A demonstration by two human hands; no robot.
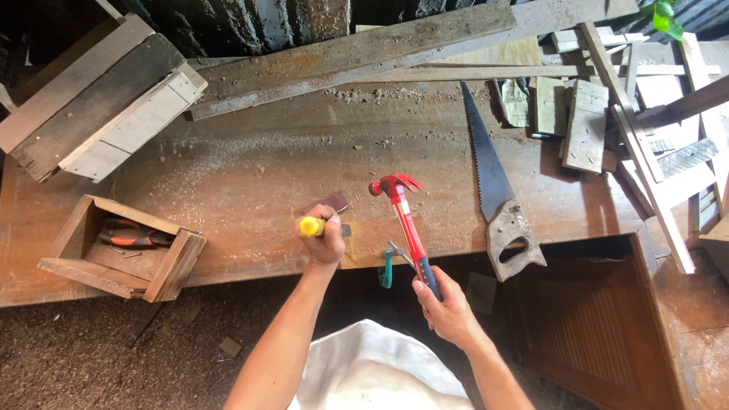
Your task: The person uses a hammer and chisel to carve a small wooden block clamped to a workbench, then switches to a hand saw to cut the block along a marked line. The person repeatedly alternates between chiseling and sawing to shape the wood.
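Note:
My left hand [325, 241] is closed around a tool with a yellow handle [310, 226], likely a chisel, held against a small wooden piece [373, 241] at the near edge of the workbench [250, 175]. My right hand [444, 304] grips the blue-and-red handle of a claw hammer [402, 216], its red head raised above the bench, just right of the chisel. A green clamp [387, 267] holds the wooden piece to the bench edge. A small dark wood block [328, 203] lies just behind my left hand.
A hand saw [493, 182] lies to the right of the hammer. At left, an open wooden box [163, 277] holds orange-handled pliers [133, 237]. A larger plank box [99, 99] sits at back left. Long boards [357, 53] and wood offcuts [592, 121] crowd the back and right. Sawdust covers the bench.

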